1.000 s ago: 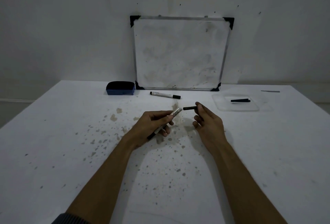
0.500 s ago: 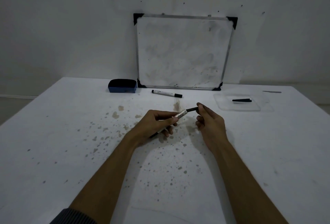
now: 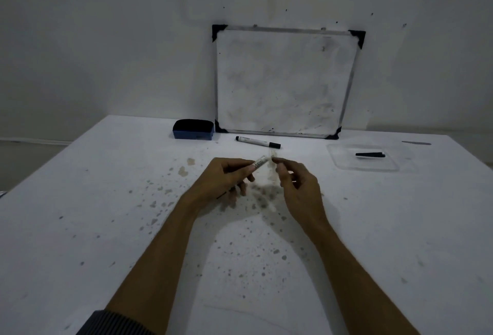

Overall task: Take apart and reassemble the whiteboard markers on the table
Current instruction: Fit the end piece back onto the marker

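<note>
My left hand (image 3: 226, 177) grips a white marker barrel (image 3: 260, 163) just above the table, its open end pointing up and to the right. My right hand (image 3: 298, 188) has thumb and forefinger pinched right at that open end. The black inner piece it holds is almost wholly hidden between my fingertips and the barrel. A second, whole marker (image 3: 257, 141) with a black cap lies on the table in front of the whiteboard. A black marker cap (image 3: 370, 154) lies in a clear shallow tray (image 3: 344, 160) at the right.
A small whiteboard (image 3: 285, 81) leans against the wall at the table's back edge. A blue eraser (image 3: 193, 129) sits to its left. The white tabletop is stained with dark spots around my hands. A thin dark object (image 3: 416, 143) lies at the far right.
My right hand moved left to the barrel. The black piece, held apart a second ago, went into the barrel's open end and no longer shows.
</note>
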`<state>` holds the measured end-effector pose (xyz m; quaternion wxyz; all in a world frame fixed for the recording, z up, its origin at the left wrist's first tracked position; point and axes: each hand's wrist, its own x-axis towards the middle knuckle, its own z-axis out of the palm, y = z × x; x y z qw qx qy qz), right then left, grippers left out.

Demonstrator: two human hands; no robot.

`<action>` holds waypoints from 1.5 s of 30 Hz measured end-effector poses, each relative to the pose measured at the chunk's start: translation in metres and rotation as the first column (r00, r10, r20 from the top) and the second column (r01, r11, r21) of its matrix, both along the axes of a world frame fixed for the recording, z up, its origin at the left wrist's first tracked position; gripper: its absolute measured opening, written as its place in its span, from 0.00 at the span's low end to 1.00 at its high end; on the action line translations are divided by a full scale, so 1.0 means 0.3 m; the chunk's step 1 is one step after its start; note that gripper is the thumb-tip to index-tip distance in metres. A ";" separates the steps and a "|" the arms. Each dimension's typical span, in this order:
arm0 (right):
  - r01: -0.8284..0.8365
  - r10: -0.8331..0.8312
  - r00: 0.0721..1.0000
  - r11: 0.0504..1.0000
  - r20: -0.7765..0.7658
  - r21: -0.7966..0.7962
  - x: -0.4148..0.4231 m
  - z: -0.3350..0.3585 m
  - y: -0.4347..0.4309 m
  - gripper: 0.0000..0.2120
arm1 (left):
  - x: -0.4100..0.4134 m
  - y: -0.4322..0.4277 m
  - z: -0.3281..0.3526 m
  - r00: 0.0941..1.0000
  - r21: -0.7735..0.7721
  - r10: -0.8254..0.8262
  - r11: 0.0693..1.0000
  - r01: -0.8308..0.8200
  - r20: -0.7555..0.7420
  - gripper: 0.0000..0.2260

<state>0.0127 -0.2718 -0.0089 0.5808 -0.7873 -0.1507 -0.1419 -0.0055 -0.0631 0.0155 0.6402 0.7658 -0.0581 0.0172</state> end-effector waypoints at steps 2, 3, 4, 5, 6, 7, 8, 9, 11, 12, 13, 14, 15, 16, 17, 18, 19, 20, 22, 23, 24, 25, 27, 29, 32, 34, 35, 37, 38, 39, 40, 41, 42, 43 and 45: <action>-0.103 0.099 0.994 0.989 -0.051 -0.103 -0.011 -0.016 0.019 0.15 | -0.004 0.048 -0.006 0.994 0.022 0.112 0.993 -0.113 0.015 0.11; -0.149 0.137 0.987 0.975 -0.088 -0.162 -0.017 -0.023 0.031 0.17 | -0.006 0.070 -0.014 0.988 0.017 0.154 0.988 -0.154 0.014 0.11; -0.173 0.151 0.983 0.956 -0.108 -0.238 -0.023 -0.025 0.044 0.19 | -0.007 0.088 -0.024 0.982 0.003 0.187 0.982 -0.187 0.008 0.11; -0.174 0.146 0.983 0.932 -0.109 -0.318 -0.022 -0.024 0.060 0.22 | -0.009 0.101 -0.033 0.976 -0.022 0.216 0.976 -0.216 0.000 0.11; -0.162 0.137 0.986 0.910 -0.093 -0.381 -0.017 -0.021 0.079 0.23 | -0.010 0.109 -0.038 0.970 -0.051 0.242 0.969 -0.242 -0.005 0.11; -0.155 0.137 0.988 0.894 -0.074 -0.420 -0.009 -0.017 0.102 0.25 | -0.010 0.113 -0.042 0.965 -0.076 0.264 0.962 -0.264 -0.004 0.11; -0.153 0.141 0.988 0.880 -0.059 -0.451 -0.002 -0.011 0.128 0.26 | -0.010 0.112 -0.042 0.960 -0.091 0.280 0.956 -0.279 0.000 0.11; -0.149 0.145 0.988 0.863 -0.046 -0.483 0.004 -0.005 0.155 0.27 | -0.007 0.111 -0.043 0.957 -0.095 0.289 0.953 -0.287 0.007 0.11; -0.128 0.148 0.989 0.807 -0.014 -0.576 0.027 -0.010 0.207 0.24 | -0.001 0.105 -0.048 0.956 -0.087 0.292 0.953 -0.289 0.019 0.11; -0.116 0.149 0.989 0.779 0.002 -0.616 0.035 -0.009 0.226 0.20 | 0.002 0.104 -0.051 0.955 -0.082 0.294 0.953 -0.291 0.026 0.11; -0.112 0.152 0.988 0.765 0.009 -0.634 0.043 -0.010 0.236 0.16 | 0.007 0.103 -0.056 0.954 -0.079 0.299 0.952 -0.296 0.035 0.11; -0.117 0.155 0.988 0.768 0.005 -0.629 0.047 -0.010 0.239 0.13 | 0.010 0.100 -0.059 0.952 -0.076 0.304 0.951 -0.300 0.042 0.11; -0.126 0.155 0.988 0.787 -0.005 -0.604 0.050 -0.011 0.233 0.12 | 0.013 0.094 -0.061 0.949 -0.076 0.312 0.948 -0.308 0.046 0.11; -0.132 0.147 0.989 0.818 -0.019 -0.560 0.046 -0.004 0.219 0.12 | 0.015 0.084 -0.060 0.947 -0.083 0.319 0.946 -0.314 0.046 0.11; -0.134 0.129 0.991 0.865 -0.044 -0.483 0.041 0.005 0.197 0.13 | 0.015 0.071 -0.056 0.946 -0.091 0.321 0.944 -0.316 0.039 0.11; -0.130 0.104 0.991 0.916 -0.087 -0.381 0.034 0.013 0.168 0.13 | 0.016 0.056 -0.051 0.949 -0.095 0.314 0.946 -0.310 0.029 0.11; -0.112 0.080 0.988 0.959 -0.133 -0.259 0.032 0.020 0.136 0.14 | 0.018 0.040 -0.049 0.955 -0.098 0.296 0.951 -0.293 0.023 0.12; -0.084 0.059 0.982 0.987 -0.179 -0.138 0.033 0.028 0.101 0.15 | 0.020 0.023 -0.048 0.963 -0.104 0.269 0.958 -0.265 0.024 0.12; -0.043 0.064 0.966 0.995 -0.252 0.087 0.042 0.038 0.024 0.14 | 0.025 -0.002 -0.050 0.978 -0.119 0.205 0.973 -0.200 0.037 0.12; -0.045 0.097 0.955 0.981 -0.280 0.187 0.044 0.041 -0.006 0.14 | 0.027 -0.015 -0.050 0.984 -0.118 0.174 0.979 -0.168 0.041 0.12; -0.049 0.137 0.944 0.957 -0.300 0.285 0.044 0.043 -0.031 0.14 | 0.026 -0.032 -0.049 0.989 -0.112 0.144 0.984 -0.138 0.041 0.13; -0.045 0.180 0.931 0.919 -0.316 0.391 0.049 0.041 -0.048 0.13 | 0.026 -0.052 -0.049 0.992 -0.098 0.117 0.989 -0.112 0.040 0.13; -0.022 0.270 0.905 0.800 -0.327 0.600 0.060 0.036 -0.064 0.13 | 0.017 -0.094 -0.045 0.996 -0.060 0.075 0.996 -0.072 0.046 0.14; -0.015 0.323 0.893 0.716 -0.313 0.698 0.069 0.031 -0.070 0.12 | 0.013 -0.126 -0.054 0.996 -0.040 0.060 0.998 -0.057 0.059 0.13; -0.049 0.325 0.895 0.752 -0.305 0.657 0.067 0.030 -0.068 0.13 | 0.010 -0.140 -0.075 0.997 0.007 0.042 0.999 -0.042 0.066 0.13; -0.065 0.318 0.898 0.778 -0.302 0.625 0.065 0.033 -0.067 0.14 | 0.009 -0.141 -0.084 0.997 0.041 0.028 0.999 -0.031 0.074 0.14; -0.067 0.317 0.899 0.781 -0.302 0.620 0.067 0.033 -0.069 0.14 | 0.009 -0.143 -0.085 0.996 0.050 0.035 0.998 -0.039 0.081 0.13; -0.064 0.310 0.902 0.785 -0.302 0.616 0.068 0.033 -0.073 0.14 | 0.009 -0.143 -0.086 0.994 0.056 0.055 0.997 -0.060 0.089 0.13; -0.060 0.304 0.903 0.789 -0.304 0.612 0.068 0.033 -0.075 0.14 | 0.008 -0.144 -0.087 0.994 0.055 0.052 0.997 -0.058 0.094 0.13; -0.055 0.296 0.906 0.793 -0.304 0.607 0.070 0.031 -0.075 0.13 | 0.006 -0.145 -0.086 0.994 0.054 0.042 0.997 -0.048 0.100 0.13; -0.052 0.290 0.908 0.794 -0.303 0.606 0.070 0.030 -0.074 0.13 | 0.005 -0.146 -0.085 0.994 0.052 0.030 0.998 -0.036 0.104 0.13; -0.049 0.285 0.909 0.799 -0.304 0.599 0.069 0.028 -0.071 0.13 | 0.005 -0.146 -0.084 0.994 0.053 0.024 0.998 -0.030 0.107 0.13; -0.054 0.276 0.912 0.814 -0.303 0.578 0.067 0.026 -0.069 0.13 | 0.006 -0.145 -0.084 0.994 0.056 0.024 0.998 -0.030 0.108 0.13; -0.065 0.256 0.920 0.847 -0.297 0.527 0.065 0.025 -0.067 0.13 | 0.007 -0.143 -0.085 0.994 0.062 0.027 0.998 -0.033 0.108 0.14; -0.089 0.187 0.948 0.932 -0.257 0.351 0.059 0.025 -0.068 0.13 | 0.007 -0.141 -0.090 0.993 0.081 0.034 0.996 -0.043 0.113 0.13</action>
